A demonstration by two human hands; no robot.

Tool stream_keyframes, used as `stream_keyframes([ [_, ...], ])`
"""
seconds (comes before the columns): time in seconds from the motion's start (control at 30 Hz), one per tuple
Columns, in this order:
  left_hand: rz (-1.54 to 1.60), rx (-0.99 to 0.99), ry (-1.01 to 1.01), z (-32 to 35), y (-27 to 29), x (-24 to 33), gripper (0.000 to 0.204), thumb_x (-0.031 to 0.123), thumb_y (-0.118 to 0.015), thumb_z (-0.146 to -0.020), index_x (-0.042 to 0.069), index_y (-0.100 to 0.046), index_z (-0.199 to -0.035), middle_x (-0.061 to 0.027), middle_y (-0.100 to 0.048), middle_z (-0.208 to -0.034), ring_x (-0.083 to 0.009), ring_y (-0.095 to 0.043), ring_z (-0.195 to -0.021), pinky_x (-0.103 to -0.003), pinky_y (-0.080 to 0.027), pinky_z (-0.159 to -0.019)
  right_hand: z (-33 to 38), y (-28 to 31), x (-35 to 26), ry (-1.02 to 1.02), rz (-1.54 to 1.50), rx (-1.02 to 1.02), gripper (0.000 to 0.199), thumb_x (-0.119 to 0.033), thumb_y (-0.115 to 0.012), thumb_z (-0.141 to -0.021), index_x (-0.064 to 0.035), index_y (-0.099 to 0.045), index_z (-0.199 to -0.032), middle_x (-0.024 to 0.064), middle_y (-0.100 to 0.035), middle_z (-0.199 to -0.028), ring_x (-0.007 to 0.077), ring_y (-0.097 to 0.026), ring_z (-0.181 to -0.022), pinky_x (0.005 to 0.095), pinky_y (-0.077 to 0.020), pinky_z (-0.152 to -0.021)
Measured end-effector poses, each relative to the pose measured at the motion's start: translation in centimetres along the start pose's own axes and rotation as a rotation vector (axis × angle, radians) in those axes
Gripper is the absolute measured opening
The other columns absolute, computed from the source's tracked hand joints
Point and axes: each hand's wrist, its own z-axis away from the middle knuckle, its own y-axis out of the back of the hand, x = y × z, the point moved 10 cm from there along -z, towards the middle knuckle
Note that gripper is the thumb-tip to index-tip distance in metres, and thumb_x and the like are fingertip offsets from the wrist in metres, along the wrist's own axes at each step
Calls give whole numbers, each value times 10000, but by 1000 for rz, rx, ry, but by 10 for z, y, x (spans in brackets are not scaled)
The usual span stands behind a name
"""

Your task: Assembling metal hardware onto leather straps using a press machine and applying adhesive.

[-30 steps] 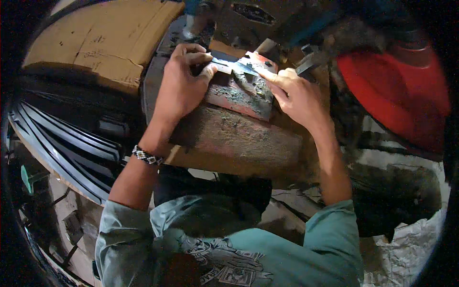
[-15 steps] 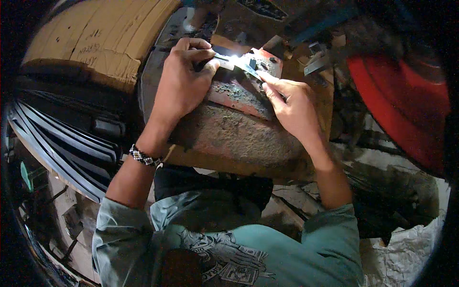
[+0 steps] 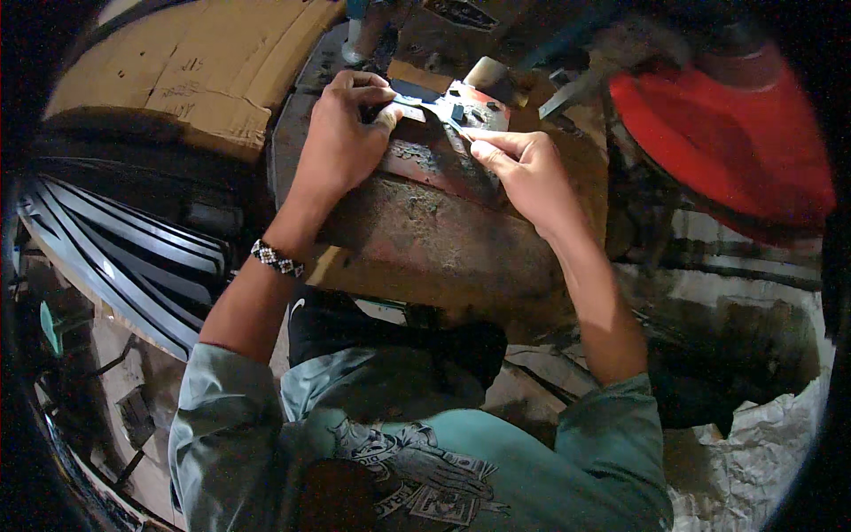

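And here, the small pale piece (image 3: 409, 113) is pinched between thumb and fingers of the left hand (image 3: 341, 135), right at the fingertips, over the reddish, scuffed slab (image 3: 436, 168). From the opposite side, a thin, narrow tool (image 3: 456, 126) is gripped in the right hand (image 3: 534, 175), its far end pointed towards that pinch; whether the piece is touched by it cannot be told (the glare is fierce just there).

Progress, then: the work is judged to be in mid-course, with both hands committed and the piece not yet set down. Small dark bits (image 3: 457, 113) are seen on the slab, just beyond the tool; whether they were taken off the piece cannot be said, nor can how much is left be counted.

On to edges and room: the far side of the left pinch is bordered by a dark flat strip (image 3: 417, 90). Beyond the tool, reach is limited by a pale cylinder (image 3: 486, 73), and past the right fingers by a slim metal plate (image 3: 558, 103). The most generous room is offered on the body side of both grips, where the worn worktop (image 3: 425, 232) is stretched out to its front edge.
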Motion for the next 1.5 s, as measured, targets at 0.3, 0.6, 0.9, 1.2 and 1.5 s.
stream_keyframes([
  [0.3, -57, 35, -98, 2, 3, 5, 204, 69, -734, -757, -11, -702, -942, -134, -634, -1053, -316, -593, -1033, -368, -460, -928, 19, -10, -58, 164, 930, -34, 325, -51, -478, -884, -77, -642, -1164, 212, -662, -976, 386, -628, -955, 486, -485, -814],
  [0.6, -69, 32, -91, 3, 2, 4, 203, 96, -721, -812, -21, -657, -965, -136, -634, -1085, -268, -637, -1007, -322, -490, -889, 12, -6, -62, 132, 911, -50, 297, -78, -504, -871, -93, -679, -1110, 209, -668, -954, 372, -641, -933, 486, -487, -819],
  [0.9, 59, 34, 5, 1, 0, -5, 235, 66, -726, -754, -22, -659, -961, -130, -638, -1058, -323, -567, -1069, -382, -442, -949, 1, -22, -57, 167, 682, -71, 269, -111, -519, -889, -84, -693, -1091, 248, -659, -966, 372, -646, -938, 479, -485, -842],
  [1.2, -13, 9, 5, 5, -1, -1, 252, 45, -712, -758, -37, -650, -988, -137, -640, -1069, -327, -562, -1067, -385, -442, -945, 27, -35, -59, 47, 915, 135, 276, -77, -545, -864, -97, -672, -1109, 217, -673, -894, 378, -662, -856, 485, -525, -748],
  [1.5, 77, 27, 11, 3, -4, -4, 203, 32, -701, -751, -49, -696, -937, -142, -608, -1075, -334, -565, -1045, -386, -444, -938, 36, -39, -50, 111, 907, 291, 300, -60, -563, -855, -107, -649, -1138, 190, -659, -855, 382, -648, -801, 483, -514, -694],
])
